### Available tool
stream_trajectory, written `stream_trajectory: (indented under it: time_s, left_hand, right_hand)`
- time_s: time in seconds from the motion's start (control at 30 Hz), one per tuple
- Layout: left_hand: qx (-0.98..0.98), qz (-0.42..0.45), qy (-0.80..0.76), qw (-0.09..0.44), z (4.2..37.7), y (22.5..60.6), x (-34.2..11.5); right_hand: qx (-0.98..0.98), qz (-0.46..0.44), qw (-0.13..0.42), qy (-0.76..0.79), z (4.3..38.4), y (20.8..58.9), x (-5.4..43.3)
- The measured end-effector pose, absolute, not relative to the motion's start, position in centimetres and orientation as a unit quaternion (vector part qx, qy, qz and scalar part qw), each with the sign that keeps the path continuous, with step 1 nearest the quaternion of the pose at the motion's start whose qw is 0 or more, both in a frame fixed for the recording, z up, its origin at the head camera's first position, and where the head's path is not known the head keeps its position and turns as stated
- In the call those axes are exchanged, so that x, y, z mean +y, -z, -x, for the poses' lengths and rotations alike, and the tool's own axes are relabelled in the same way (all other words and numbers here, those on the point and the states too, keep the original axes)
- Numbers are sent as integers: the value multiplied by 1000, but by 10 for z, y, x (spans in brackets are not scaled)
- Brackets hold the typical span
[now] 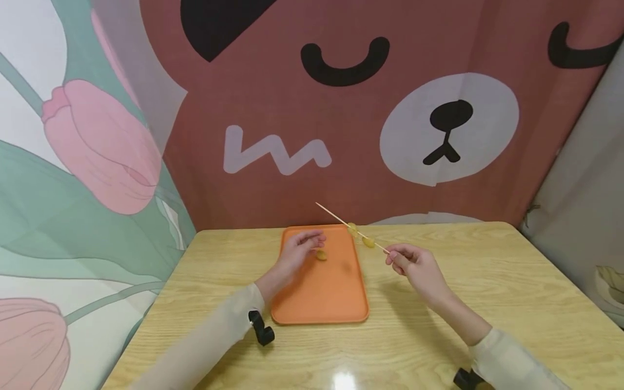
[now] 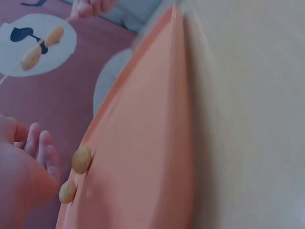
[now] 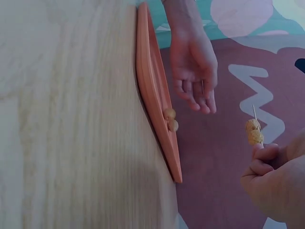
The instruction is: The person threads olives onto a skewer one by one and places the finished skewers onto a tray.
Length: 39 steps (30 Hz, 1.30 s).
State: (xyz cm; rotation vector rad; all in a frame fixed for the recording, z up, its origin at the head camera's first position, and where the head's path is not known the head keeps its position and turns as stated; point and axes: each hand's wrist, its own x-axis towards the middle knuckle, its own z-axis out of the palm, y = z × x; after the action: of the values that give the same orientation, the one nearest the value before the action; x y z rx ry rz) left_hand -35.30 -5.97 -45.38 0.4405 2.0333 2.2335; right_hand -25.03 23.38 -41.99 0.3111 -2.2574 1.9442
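A thin wooden skewer [image 1: 331, 214] is pinched near one end between the thumb and fingers of my right hand [image 1: 419, 268]. Two small yellowish-brown balls, one farther along [image 1: 352, 229] and one nearer the grip [image 1: 368, 242], are threaded on it, and its bare tip points up and left. My left hand [image 1: 297, 250] hovers over an orange tray [image 1: 322, 298], fingers loosely bent and holding nothing. Close to those fingers, two similar balls lie side by side in the tray, a larger-looking one [image 2: 82, 160] and another one [image 2: 67, 191] in the left wrist view.
The tray lies on a light wood-grain table [image 1: 224, 271], its far end near the table's back edge. Behind hangs a brown curtain [image 1: 273, 200] with a bear face; a floral curtain [image 1: 97, 227] is at the left. Black wrist cameras sit under both sleeves.
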Motion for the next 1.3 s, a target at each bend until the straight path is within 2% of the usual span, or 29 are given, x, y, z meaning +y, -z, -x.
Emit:
stream_trajectory:
  time_s: [0.1, 0.27, 0.37, 0.5, 0.93, 1.3]
  left_hand:
    - [728, -163, -665, 13, 362, 454, -62]
    - [833, -242, -498, -25, 372, 455, -66]
    - [862, -284, -418, -26, 372, 455, -67]
    - [879, -299, -371, -16, 366, 455, -64]
    - [892, -269, -364, -13, 364, 456, -62]
    - [863, -269, -426, -30, 369, 460, -76]
  right_hand:
    - [-750, -96, 80, -649, 254, 417, 239]
    - [-756, -84, 88, -644, 258, 416, 248]
    - [-757, -76, 92, -643, 261, 417, 253]
    - [-753, -65, 88, -648, 266, 422, 260]
    - [-781, -50, 42, -622, 271, 434, 266]
    - [-774, -41, 31, -632, 274, 439, 268]
